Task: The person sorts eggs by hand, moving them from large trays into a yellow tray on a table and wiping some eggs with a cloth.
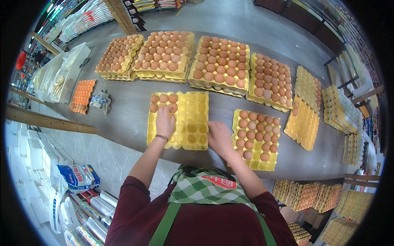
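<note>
A yellow egg tray [197, 120] lies before me with several brown eggs [164, 98] in its upper left cells. My left hand [165, 121] is over those cells, its fingertips beside an egg in the second row; whether it grips an egg cannot be told. At the tray's right edge is my right hand [219, 136], slightly blurred, its fingers curled and partly hidden. To its right lies a fuller yellow egg tray [256, 156] of brown eggs, with several bare cells towards its near edge.
Stacked trays of brown eggs [218, 64] line the table's far side. At right lie a mostly bare yellow tray [303, 126] and stacks of pale eggs [341, 107]. An orange tray [83, 92], a crumpled plastic bag [101, 101] and a white bin [75, 72] are at left.
</note>
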Demonstrator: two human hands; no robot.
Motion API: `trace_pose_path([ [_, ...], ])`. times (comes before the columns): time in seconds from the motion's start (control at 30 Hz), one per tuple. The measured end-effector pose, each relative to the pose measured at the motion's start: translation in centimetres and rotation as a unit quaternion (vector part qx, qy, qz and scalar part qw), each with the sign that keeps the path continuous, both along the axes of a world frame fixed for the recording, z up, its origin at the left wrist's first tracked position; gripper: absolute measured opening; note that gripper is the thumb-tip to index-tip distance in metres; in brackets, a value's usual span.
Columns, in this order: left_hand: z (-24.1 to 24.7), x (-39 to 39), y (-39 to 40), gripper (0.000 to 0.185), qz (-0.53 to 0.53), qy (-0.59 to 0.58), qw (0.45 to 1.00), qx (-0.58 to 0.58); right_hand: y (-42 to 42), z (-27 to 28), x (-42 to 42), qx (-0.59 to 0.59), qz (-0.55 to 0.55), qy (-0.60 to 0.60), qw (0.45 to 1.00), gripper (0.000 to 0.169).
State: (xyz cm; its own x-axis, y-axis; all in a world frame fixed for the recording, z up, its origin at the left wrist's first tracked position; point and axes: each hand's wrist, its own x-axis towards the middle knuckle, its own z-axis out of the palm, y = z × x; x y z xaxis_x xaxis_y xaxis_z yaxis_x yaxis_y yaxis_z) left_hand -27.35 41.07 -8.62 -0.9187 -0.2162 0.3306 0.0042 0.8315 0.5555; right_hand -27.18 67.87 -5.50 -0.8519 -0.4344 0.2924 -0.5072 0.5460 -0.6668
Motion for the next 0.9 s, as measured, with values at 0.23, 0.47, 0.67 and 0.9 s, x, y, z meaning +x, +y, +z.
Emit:
trace_pose_path([
  [0.23,0.1,-7.8,-8.2,0.033,-0.113,-0.084,0.987,-0.077,-18.2,-5.0,-6.5,0.071,0.026,0.12,0.99,0.024],
  [0.47,-1.2,-13.4,-9.4,0.038,-0.331,-0.189,0.917,-0.119,-19.1,-8.1,-8.6,0.131,-0.024,0.087,0.987,0.014],
  [0.67,-0.4,-14.7,-10.1,0.041,-0.398,-0.227,0.883,-0.104,-19.0,-8.1,-8.7,0.094,0.013,0.206,0.974,0.018],
  [0.9,-0.8,-13.6,-9.5,0.042,-0.363,-0.233,0.899,-0.08,-14.2,-3.2,-5.3,-0.112,-0.093,-0.046,0.988,0.042],
])
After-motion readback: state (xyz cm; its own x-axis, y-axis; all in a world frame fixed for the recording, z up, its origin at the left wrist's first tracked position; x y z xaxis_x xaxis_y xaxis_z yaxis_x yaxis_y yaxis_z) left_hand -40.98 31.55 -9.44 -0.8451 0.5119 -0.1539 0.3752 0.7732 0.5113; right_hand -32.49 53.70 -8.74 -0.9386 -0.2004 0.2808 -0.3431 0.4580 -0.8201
